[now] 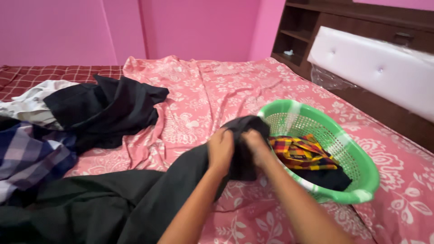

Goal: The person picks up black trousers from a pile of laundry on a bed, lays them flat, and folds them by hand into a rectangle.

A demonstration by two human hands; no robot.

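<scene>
Both my hands grip one end of a long dark grey garment point(135, 199) that trails across the bed toward the lower left. My left hand point(220, 149) and my right hand point(255, 143) are bunched on the cloth side by side, right at the near rim of a green plastic laundry basket point(361, 158). Inside the basket lie a red, yellow and black checked cloth point(300, 151) and a black piece point(327, 178).
The bed has a pink floral sheet point(212, 90). At the left lies a heap of clothes: black garment point(108, 110), blue-and-white plaid one point(31, 156), a white one point(31, 101). A padded white headboard point(375, 68) with dark wooden shelves stands at the right.
</scene>
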